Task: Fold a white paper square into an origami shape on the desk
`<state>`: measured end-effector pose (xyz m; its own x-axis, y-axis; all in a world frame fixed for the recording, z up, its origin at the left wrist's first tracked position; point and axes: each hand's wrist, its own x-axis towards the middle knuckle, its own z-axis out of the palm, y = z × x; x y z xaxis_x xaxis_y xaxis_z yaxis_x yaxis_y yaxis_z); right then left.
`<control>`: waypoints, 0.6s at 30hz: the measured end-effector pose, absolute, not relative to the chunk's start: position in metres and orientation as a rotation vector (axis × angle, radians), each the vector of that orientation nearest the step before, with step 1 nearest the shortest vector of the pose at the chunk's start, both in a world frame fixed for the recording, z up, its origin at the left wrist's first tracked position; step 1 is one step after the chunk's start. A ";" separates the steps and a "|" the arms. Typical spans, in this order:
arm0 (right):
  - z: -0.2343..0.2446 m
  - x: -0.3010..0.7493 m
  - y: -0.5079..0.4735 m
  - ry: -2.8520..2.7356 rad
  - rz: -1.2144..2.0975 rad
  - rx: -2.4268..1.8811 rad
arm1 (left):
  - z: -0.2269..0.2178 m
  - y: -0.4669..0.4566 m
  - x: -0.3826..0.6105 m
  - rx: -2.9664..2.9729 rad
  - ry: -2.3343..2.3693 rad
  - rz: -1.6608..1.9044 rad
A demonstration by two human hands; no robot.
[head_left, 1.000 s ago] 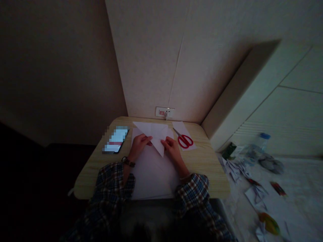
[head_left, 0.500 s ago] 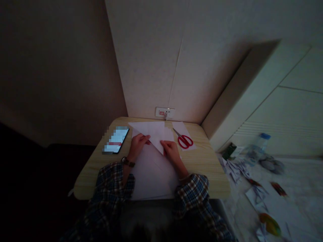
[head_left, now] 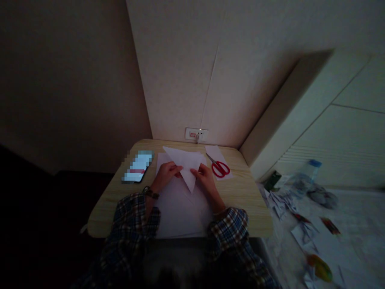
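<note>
A white paper folded into a triangle (head_left: 188,162) lies point-down over a stack of white sheets (head_left: 180,208) on a small wooden table (head_left: 243,200). My left hand (head_left: 165,174) pinches the triangle's left edge, fingers closed on it. At the right edge, my right hand (head_left: 207,180) grips the same paper with bent fingers. A watch sits on my left wrist, and plaid sleeves cover both arms.
Red-handled scissors (head_left: 219,166) rest on a paper strip at the table's back right. A phone (head_left: 137,166) with a lit screen lies at the back left. A wall socket (head_left: 196,133) is behind. Paper scraps, a plastic bottle (head_left: 308,170) and clutter cover the surface to the right.
The folded triangle has turned and shifted slightly between my hands; its top edge now slopes from upper left. Both hands keep hold near the same spot.
</note>
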<state>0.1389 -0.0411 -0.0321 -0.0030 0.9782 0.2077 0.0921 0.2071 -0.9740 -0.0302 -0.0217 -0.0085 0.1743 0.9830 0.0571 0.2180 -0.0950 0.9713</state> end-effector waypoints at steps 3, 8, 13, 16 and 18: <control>-0.032 0.141 -0.041 -1.318 0.971 -1.167 | -0.010 -0.021 -0.031 1.524 1.192 0.959; -0.036 0.142 -0.038 -1.258 0.952 -1.118 | -0.011 -0.021 -0.030 1.532 1.149 0.899; -0.036 0.143 -0.037 -1.236 0.894 -1.147 | -0.012 -0.022 -0.031 1.508 1.121 0.886; -0.035 0.145 -0.038 -1.252 0.868 -1.190 | -0.016 -0.020 -0.033 1.485 1.071 0.913; -0.035 0.144 -0.039 -1.272 0.897 -1.168 | -0.019 -0.018 -0.034 1.466 1.063 0.951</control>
<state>0.1445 -0.0389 -0.0346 0.1253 0.9651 0.2300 0.1073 0.2173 -0.9702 -0.0341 -0.0179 -0.0191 0.2915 0.9563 0.0228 0.1294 -0.0630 0.9896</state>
